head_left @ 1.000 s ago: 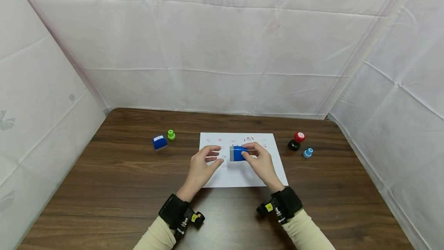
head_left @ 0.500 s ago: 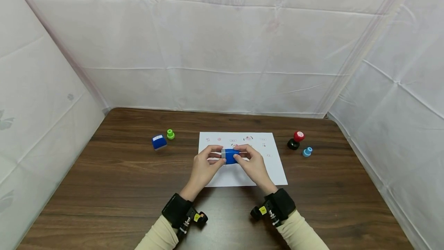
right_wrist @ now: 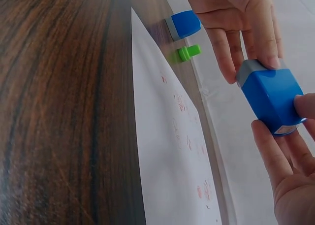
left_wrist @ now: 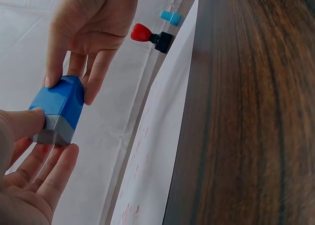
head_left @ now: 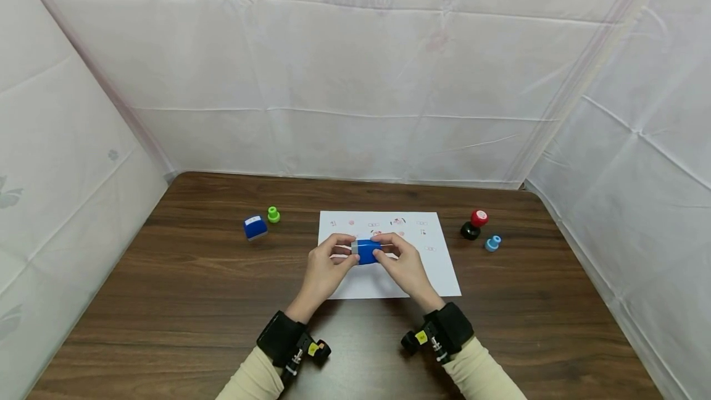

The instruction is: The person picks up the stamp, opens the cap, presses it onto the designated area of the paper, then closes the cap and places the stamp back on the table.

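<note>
A blue self-inking stamp [head_left: 368, 252] with a grey cap [left_wrist: 54, 129] is held sideways between the two hands, above the white paper [head_left: 391, 284]. My left hand [head_left: 326, 265] pinches the grey cap end between thumb and fingers. At the other end, the thumb and fingers of my right hand [head_left: 407, 268] grip the blue body. A small printed label shows on the blue end face in the right wrist view. Several red stamp prints mark the paper.
Another blue stamp [head_left: 255, 228] and a small green stamp [head_left: 273, 215] stand at the left on the brown table [head_left: 166, 301]. Right of the paper are a red-and-black stamp [head_left: 471, 231] and a light blue one [head_left: 492, 243]. White cloth [head_left: 344, 79] hangs around the table.
The right hand has brought the stamp leftward to the left hand. The left hand, apart from it a second ago, has taken hold of the grey cap end.
</note>
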